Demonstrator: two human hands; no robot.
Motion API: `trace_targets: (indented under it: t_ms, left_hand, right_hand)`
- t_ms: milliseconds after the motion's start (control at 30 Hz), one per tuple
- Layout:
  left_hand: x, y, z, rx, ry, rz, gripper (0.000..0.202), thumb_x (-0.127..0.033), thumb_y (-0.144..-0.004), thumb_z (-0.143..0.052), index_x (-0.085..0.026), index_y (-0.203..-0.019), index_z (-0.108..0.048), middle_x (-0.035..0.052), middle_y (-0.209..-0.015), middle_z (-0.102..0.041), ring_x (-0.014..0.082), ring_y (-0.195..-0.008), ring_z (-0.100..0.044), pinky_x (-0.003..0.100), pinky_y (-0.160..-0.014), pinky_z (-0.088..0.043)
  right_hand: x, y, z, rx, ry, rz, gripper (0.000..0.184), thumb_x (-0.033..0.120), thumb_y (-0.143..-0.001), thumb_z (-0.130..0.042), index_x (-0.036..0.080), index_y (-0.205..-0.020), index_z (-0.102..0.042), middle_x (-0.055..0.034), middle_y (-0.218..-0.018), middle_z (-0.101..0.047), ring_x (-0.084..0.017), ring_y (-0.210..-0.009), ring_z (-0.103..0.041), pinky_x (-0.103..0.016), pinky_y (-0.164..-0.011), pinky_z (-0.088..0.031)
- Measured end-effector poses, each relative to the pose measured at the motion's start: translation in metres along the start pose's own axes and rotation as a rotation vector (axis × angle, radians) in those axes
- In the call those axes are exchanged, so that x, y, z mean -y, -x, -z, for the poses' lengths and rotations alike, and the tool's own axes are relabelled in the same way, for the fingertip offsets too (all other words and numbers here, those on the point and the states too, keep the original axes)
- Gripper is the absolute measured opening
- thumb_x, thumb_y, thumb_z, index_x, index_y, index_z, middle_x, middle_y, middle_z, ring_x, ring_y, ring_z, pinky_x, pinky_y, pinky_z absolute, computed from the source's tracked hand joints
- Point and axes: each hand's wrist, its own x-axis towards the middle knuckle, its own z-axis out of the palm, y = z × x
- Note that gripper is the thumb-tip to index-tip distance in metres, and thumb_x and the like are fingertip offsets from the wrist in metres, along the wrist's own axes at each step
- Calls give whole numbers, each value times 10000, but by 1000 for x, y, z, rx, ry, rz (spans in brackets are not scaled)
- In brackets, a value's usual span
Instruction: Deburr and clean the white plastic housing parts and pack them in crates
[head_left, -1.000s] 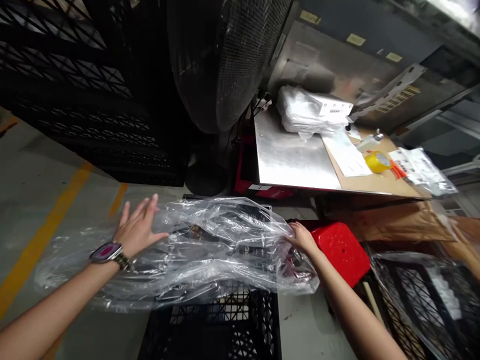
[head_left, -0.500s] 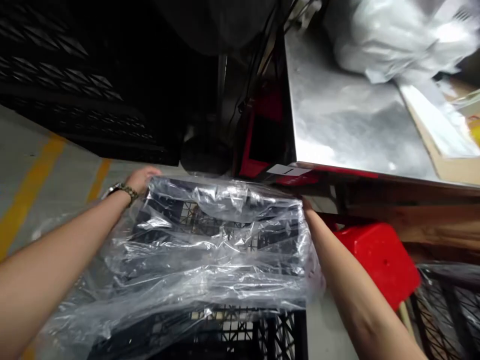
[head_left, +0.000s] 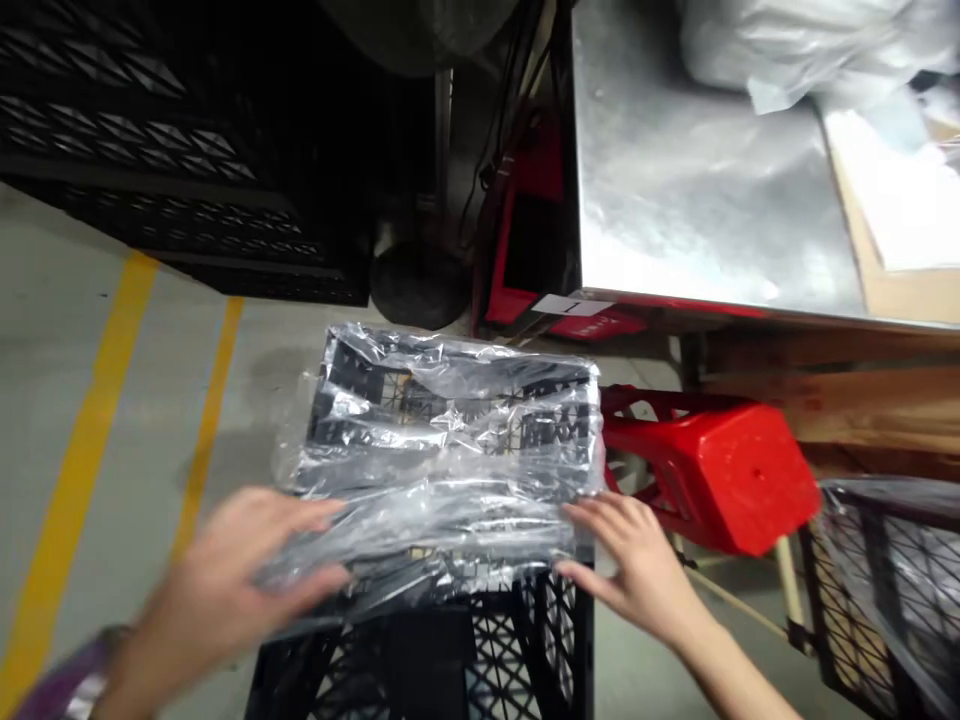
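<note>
A black slatted plastic crate [head_left: 562, 620] lies below me, with a clear plastic bag [head_left: 427, 515] stretched over its far part and bunched in folds nearer to me. My left hand [head_left: 251, 570], slightly blurred, is at the left edge of the bag's folds, thumb and fingers apart. At the right edge, my right hand [head_left: 626, 560] has its fingers spread, the tips at the plastic by the crate's side. Whether the left fingertips press on the film cannot be made out.
A red plastic stool [head_left: 750, 480] lies tipped to the right, beside another black crate [head_left: 855, 590] with plastic over it. A metal-topped table [head_left: 712, 200] stands ahead right. Stacked black crates [head_left: 150, 130] stand ahead left. Yellow lines [head_left: 97, 400] mark the floor.
Both hands have left the crate's far corners and come back toward me, to the sides of the bag's nearer folds. The plastic now covers less of the crate's near part.
</note>
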Motion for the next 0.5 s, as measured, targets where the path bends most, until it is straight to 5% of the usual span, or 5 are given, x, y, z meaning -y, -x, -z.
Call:
trace_targets:
  t_ms: [67,167,267,333,500]
  left_hand:
    - [-35,30,-25,191,-162,-196,700,-396,-844,-665,-295,-1511,-478,94,-1368,-676,343,-1235,-608,500,-985,-535]
    - [-54,75,-59,261,-148,-316,544,-18,-789,-450,-251,-1226,-678,63,-1003,-774,266,-988,-697,506,-1089,-459]
    - [-49,150,-62,301,19,-308,241,-106,-784,-518,-264,-861,-682,25,-778,-696,247,-822,-644,496,-997,-490]
    - [-43,216,-53,295,49,-342,300,-175,-799,-539,-300,-1022,-696,18,-959,-751,273,-979,-651,485,-966,-485]
    - [-18,330,-55,317,-84,-108,356,-63,-863,-433,-292,-900,-704,-8,-1056,-761,215,-1058,-650,414,-1048,-448]
  right_hand:
    - [37,24,-14,67,186,71,265,179,-808,-684,258,-1061,-697,-123,-1390,-642,-408,-1314,-537,-654,-1110,-370]
    - [69,76,-32,58,179,118,174,164,-822,-615,244,-968,-666,-106,-1236,-715,-362,-1223,-608,-605,-1109,-417]
    - [77,161,-41,104,67,160,128,286,-865,-573,261,-978,-626,-88,-955,-726,-282,-859,-685,-449,-796,-582]
    - [77,222,-52,136,79,150,110,319,-845,-614,274,-945,-616,-70,-926,-715,-259,-789,-677,-392,-713,-570]
    - [82,308,-123,53,157,55,197,173,-867,-578,275,-1022,-646,-2,-1060,-754,-210,-1026,-683,-358,-1040,-448]
